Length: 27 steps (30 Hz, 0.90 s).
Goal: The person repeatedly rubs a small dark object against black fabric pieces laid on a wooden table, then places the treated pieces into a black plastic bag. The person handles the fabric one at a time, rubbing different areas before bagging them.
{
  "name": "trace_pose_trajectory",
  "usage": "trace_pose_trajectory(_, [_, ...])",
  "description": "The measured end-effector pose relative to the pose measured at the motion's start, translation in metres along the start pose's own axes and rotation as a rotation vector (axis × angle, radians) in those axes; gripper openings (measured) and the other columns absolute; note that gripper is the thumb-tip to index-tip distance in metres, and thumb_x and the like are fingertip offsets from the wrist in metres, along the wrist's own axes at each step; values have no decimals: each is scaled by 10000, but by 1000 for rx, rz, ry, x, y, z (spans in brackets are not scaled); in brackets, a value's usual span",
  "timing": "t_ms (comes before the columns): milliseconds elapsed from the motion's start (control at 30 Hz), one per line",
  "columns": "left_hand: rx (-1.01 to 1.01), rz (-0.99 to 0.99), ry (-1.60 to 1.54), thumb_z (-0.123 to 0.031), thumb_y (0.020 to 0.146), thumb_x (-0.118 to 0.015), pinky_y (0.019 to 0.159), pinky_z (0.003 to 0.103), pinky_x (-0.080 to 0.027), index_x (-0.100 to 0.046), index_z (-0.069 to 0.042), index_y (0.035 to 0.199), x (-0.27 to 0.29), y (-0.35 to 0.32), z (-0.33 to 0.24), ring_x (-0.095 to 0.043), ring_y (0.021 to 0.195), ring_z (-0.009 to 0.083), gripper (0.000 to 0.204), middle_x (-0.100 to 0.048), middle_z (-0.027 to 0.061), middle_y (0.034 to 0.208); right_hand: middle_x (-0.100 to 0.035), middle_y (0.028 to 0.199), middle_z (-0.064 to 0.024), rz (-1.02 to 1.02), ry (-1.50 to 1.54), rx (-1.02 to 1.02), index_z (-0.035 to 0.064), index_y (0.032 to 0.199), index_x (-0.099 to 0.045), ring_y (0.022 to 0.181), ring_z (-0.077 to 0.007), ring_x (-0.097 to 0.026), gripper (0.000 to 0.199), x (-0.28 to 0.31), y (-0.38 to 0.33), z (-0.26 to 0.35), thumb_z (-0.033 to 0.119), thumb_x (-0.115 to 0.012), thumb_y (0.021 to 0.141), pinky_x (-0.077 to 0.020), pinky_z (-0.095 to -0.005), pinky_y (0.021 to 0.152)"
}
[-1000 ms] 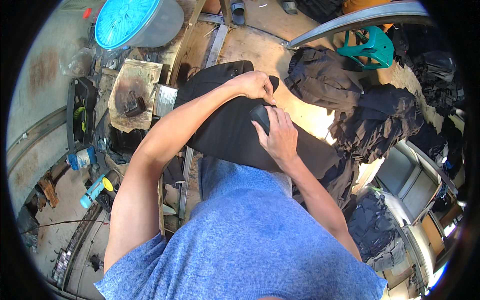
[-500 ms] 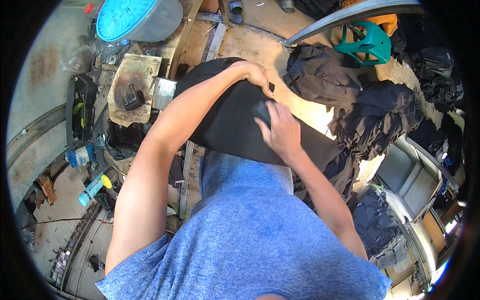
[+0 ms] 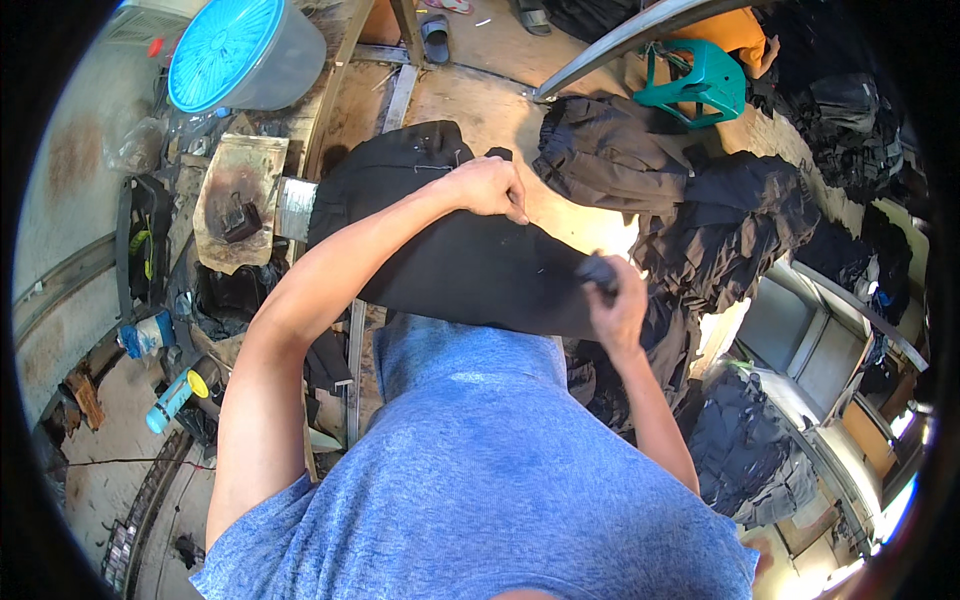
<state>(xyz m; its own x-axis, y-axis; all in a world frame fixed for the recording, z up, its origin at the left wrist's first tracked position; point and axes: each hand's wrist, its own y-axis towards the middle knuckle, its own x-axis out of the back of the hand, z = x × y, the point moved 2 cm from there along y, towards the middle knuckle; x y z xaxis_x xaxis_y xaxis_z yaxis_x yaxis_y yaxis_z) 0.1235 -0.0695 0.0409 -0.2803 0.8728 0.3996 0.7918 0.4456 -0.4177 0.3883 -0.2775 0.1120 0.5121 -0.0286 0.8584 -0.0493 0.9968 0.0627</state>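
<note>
both hands, left hand and right hand, grip black cloth.

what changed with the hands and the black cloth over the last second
The right hand slid from the middle of the black cloth out to its right edge and now pinches a fold there. The left hand stayed gripping the cloth's upper edge. The cloth stayed spread on the board; the blue-lidded tub and the dark clothes pile did not move.

One head-worn fisheye view — looking steeply down, close over the person's chest and workbench.
</note>
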Motion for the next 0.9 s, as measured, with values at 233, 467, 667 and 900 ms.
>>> trace_pose_trajectory(233, [-110, 78, 85, -296, 906, -907, 892, 418, -613, -882, -79, 1098, -14, 9, -10, -811, 1012, 301, 291, -853, 116, 1130, -771, 1080, -260, -93, 136, -345, 166, 1566, -444, 968, -456, -795, 615, -24, -33, -149, 355, -773, 1082, -606, -499, 789])
trace_pose_trajectory(467, [-120, 23, 137, -282, 908, -902, 862, 473, -610, -877, -60, 1064, -18, 4, -31, -793, 992, 362, 272, -837, 136, 1031, -783, 1019, -214, -73, 46, -457, 143, 1545, -498, 827, -396, -780, 580, -30, -31, -157, 306, -789, 1071, -598, -460, 735])
trace_pose_trajectory(667, [-308, -35, 232, -317, 942, -876, 869, 483, -619, -878, -62, 1053, -33, 18, -39, -786, 954, 407, 278, -835, 175, 997, -792, 1071, -271, -95, -69, -518, 118, 1522, -509, 966, -517, -776, 606, -27, -39, -159, 404, -783, 1064, -612, -543, 757])
trace_pose_trajectory(900, [103, 325, -153, -446, 964, -892, 842, 387, -579, -876, -16, 1136, -35, 64, 5, -747, 856, 195, 463, -867, 61, 995, -763, 1375, -239, 312, 725, -860, 4, 1526, -578, 1274, -345, -742, 749, -66, -28, -205, 600, -695, 1090, -551, -420, 1078])
